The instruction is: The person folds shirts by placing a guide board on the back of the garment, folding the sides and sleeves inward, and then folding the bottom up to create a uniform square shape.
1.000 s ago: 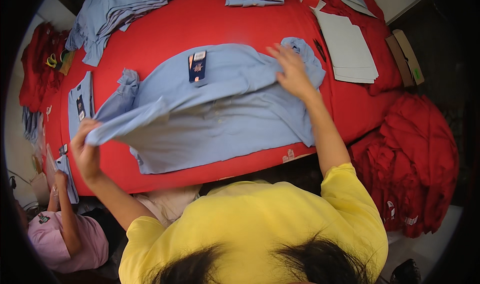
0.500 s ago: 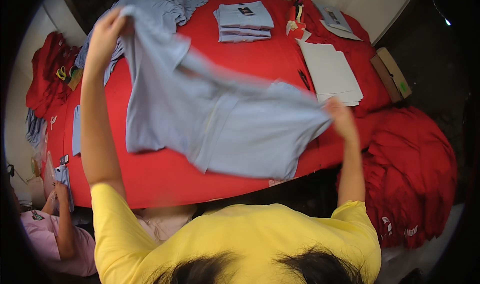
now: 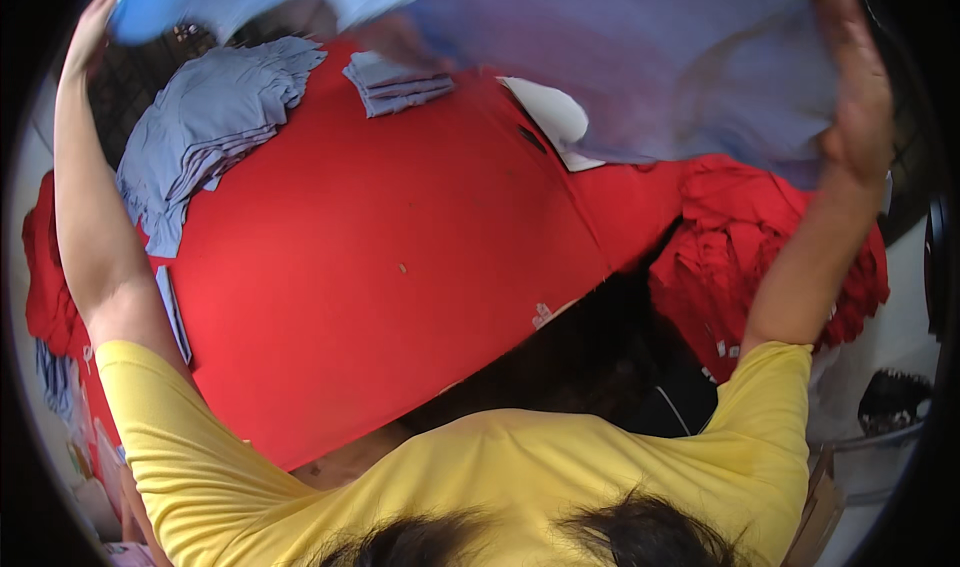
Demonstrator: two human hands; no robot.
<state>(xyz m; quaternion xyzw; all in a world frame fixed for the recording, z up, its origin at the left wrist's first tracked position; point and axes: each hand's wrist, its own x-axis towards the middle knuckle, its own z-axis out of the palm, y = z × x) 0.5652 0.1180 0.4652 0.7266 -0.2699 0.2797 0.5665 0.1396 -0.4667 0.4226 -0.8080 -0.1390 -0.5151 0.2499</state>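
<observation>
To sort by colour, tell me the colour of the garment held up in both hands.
The garment looks blue, purplish toward the right; best seen in the head view.

A broad table point(image 3: 400, 312) draped in smooth red cloth fills the middle of the room, its near edge running on a slant above deep shadow, with a thin pale strip visible where the cover ends. A pale wall point(image 3: 42, 122) stands at far left, near a dark, patterned surface point(image 3: 145, 82) behind the table, while light grey floor point(image 3: 902, 287) shows at far right. Soft light falls across the red covering, brighter toward the left.
</observation>
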